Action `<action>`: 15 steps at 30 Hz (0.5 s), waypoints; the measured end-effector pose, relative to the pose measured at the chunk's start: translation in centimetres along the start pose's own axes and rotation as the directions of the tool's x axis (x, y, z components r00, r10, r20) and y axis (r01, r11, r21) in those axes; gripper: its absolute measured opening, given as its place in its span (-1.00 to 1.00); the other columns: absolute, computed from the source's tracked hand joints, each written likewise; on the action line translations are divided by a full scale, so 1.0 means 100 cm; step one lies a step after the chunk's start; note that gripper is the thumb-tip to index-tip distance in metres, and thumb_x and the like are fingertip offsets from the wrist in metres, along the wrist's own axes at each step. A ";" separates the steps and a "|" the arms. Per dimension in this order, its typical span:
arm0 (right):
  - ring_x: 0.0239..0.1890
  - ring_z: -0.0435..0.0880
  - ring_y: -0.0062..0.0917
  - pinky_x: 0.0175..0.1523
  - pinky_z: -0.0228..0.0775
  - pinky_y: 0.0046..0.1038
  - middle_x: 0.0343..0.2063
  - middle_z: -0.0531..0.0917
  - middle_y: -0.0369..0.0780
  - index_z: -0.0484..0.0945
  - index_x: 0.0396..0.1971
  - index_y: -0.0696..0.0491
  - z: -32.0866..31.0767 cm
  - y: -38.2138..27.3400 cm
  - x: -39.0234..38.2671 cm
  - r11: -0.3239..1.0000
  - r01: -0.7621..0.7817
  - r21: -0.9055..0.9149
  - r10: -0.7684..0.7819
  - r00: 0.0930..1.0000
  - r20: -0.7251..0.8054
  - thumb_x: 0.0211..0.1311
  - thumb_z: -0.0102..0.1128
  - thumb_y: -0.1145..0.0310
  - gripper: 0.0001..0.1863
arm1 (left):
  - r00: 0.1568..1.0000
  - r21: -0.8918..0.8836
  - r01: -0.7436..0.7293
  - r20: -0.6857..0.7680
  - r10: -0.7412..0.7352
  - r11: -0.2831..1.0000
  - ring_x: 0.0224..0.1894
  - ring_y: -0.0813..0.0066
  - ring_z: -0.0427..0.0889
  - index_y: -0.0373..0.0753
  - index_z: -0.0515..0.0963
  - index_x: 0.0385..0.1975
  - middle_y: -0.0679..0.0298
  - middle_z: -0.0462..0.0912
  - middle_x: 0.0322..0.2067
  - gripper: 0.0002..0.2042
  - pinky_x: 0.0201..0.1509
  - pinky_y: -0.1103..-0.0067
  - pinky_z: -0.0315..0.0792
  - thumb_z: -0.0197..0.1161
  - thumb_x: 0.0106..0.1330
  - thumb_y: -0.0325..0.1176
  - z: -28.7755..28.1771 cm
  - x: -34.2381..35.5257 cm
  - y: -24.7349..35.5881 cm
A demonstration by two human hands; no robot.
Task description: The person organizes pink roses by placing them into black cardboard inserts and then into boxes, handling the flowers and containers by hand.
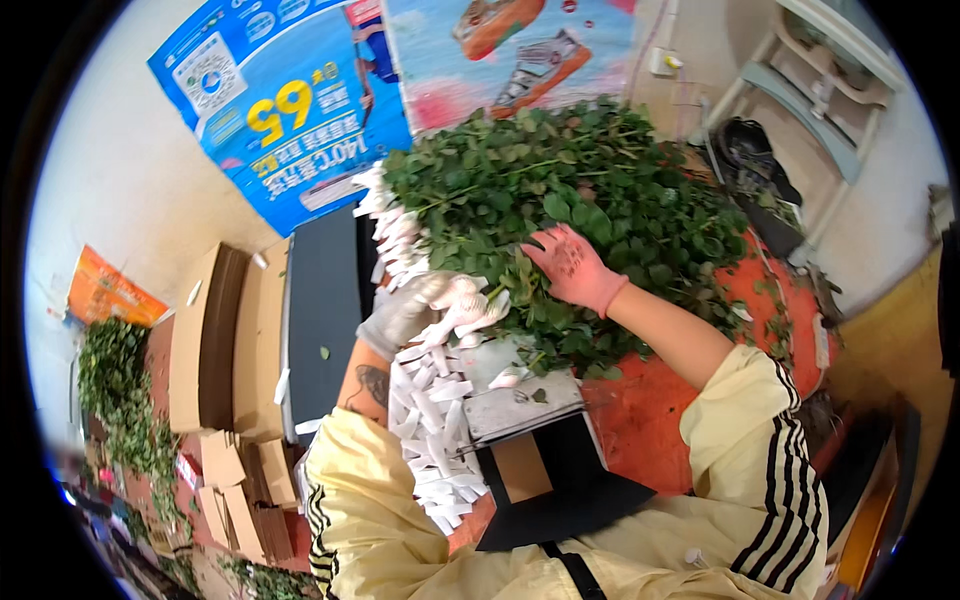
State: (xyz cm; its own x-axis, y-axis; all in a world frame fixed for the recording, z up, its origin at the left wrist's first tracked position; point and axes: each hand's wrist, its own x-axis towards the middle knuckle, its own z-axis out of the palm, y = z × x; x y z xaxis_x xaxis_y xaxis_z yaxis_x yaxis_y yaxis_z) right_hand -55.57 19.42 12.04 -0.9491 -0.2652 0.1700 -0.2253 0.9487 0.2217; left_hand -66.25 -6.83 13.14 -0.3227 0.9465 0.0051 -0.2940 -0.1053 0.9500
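Note:
In a pale grey glove, my left hand [402,308] is closed around flower heads in white sleeves [466,306], at the left edge of a big leafy heap. My right hand [578,268], in a pink glove, lies on the green leafy stems [590,170] with its fingers stretched out toward the left. Its thumb is hard to see among the leaves. More white-sleeved heads [402,240] line the heap's left side. One loose white-sleeved head [509,377] rests on a pale board [525,400] in front of my hands.
Loose white sleeves [432,430] pile up left of the board. A dark panel [325,310] and cardboard sheets [205,340] stand farther left. Red covering [650,420] shows on the table at right. A black open-topped box [570,500] is close to my body. Posters [290,100] hang behind.

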 end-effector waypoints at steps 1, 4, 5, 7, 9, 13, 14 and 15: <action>0.07 0.33 -0.26 0.21 0.11 -0.28 -0.04 0.40 -0.10 0.35 0.06 0.07 -0.002 0.008 -0.001 1.000 0.014 0.008 -0.013 0.990 -0.140 -0.22 0.25 0.26 -0.31 | 0.991 -0.105 -0.049 -0.133 0.034 0.993 -0.08 0.40 0.50 -0.41 0.35 0.03 0.16 0.50 -0.09 -0.49 0.14 0.50 0.31 0.00 0.33 -0.04 0.028 -0.007 0.016; 0.02 0.41 -0.36 0.08 0.27 -0.34 -0.10 0.44 -0.15 0.40 -0.01 0.00 -0.070 0.050 -0.017 0.979 -0.200 0.045 0.204 0.939 -0.276 -0.19 0.17 0.31 -0.43 | 0.957 -0.069 -0.262 -0.147 0.250 0.963 0.05 0.31 0.44 -0.39 0.21 0.15 0.06 0.43 0.01 -0.32 0.17 0.36 0.30 0.05 0.24 0.10 0.042 -0.033 0.040; 0.07 0.38 -0.30 0.16 0.19 -0.30 -0.04 0.43 -0.11 0.40 -0.02 0.04 -0.071 0.095 -0.047 0.973 -0.226 -0.033 0.151 0.743 -0.652 -0.15 0.15 0.37 -0.47 | 0.927 0.035 -0.326 -0.185 0.327 0.945 0.03 0.26 0.45 -0.35 0.21 0.16 0.08 0.44 0.00 -0.33 0.16 0.33 0.30 0.03 0.25 0.11 0.050 -0.042 0.046; 0.12 0.33 -0.26 0.24 0.03 -0.21 -0.01 0.45 -0.09 0.45 -0.06 0.10 -0.130 0.164 -0.111 0.700 -0.698 -0.151 0.509 0.637 -0.579 -0.01 0.04 0.30 -0.56 | 0.859 0.189 -0.385 -0.284 0.425 0.903 -0.02 0.24 0.47 -0.31 0.22 0.17 0.11 0.47 -0.04 -0.33 0.13 0.32 0.31 0.02 0.24 0.12 0.063 -0.081 0.040; 0.01 0.39 -0.33 0.15 0.09 -0.27 -0.09 0.51 -0.13 0.50 -0.15 0.14 -0.174 0.223 -0.168 0.556 -0.815 0.163 0.677 0.331 -0.657 0.07 0.04 0.32 -0.66 | 0.842 0.235 -0.354 -0.342 0.418 0.905 -0.05 0.29 0.48 -0.32 0.24 0.15 0.13 0.48 -0.08 -0.33 0.07 0.36 0.34 0.06 0.21 0.12 0.073 -0.118 0.028; -0.19 0.54 -0.54 -0.01 0.35 -0.49 -0.15 0.60 -0.23 0.53 -0.14 0.18 -0.281 0.242 -0.264 0.922 -0.157 0.355 0.324 -0.190 -0.927 0.15 0.15 0.34 -0.70 | 0.812 0.219 -0.250 -0.483 0.327 0.943 -0.21 0.36 0.53 -0.36 0.31 0.06 0.13 0.53 -0.25 -0.28 -0.07 0.43 0.40 0.22 0.09 0.14 0.085 -0.213 -0.015; -0.18 0.56 -0.52 0.00 0.35 -0.48 -0.14 0.60 -0.23 0.53 -0.12 0.17 -0.297 0.241 -0.282 0.957 -0.241 0.164 0.152 -0.067 -0.986 0.14 0.16 0.36 -0.69 | 0.761 0.226 -0.196 -0.579 0.293 0.954 -0.26 0.34 0.56 -0.41 0.34 0.02 0.11 0.56 -0.28 -0.25 -0.10 0.41 0.43 0.27 0.03 0.16 0.091 -0.230 -0.025; -0.09 0.52 -0.49 0.06 0.32 -0.46 -0.06 0.54 -0.21 0.45 -0.02 0.17 -0.298 0.228 -0.289 0.909 0.174 0.378 0.374 0.060 -0.926 0.21 0.06 0.30 -0.63 | 0.777 0.233 -0.176 -0.563 0.280 0.956 -0.31 0.35 0.56 -0.43 0.34 0.02 0.11 0.56 -0.33 -0.25 -0.14 0.46 0.43 0.26 0.05 0.15 0.098 -0.244 -0.030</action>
State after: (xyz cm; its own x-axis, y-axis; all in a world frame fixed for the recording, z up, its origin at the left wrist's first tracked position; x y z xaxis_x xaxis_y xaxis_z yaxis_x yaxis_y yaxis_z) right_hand -26.75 43.61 40.82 0.0621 0.1790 0.9819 -0.4536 0.8814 -0.1320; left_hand -48.70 -26.61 13.21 -0.8400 0.5343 0.0945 -0.0145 -0.1962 0.9805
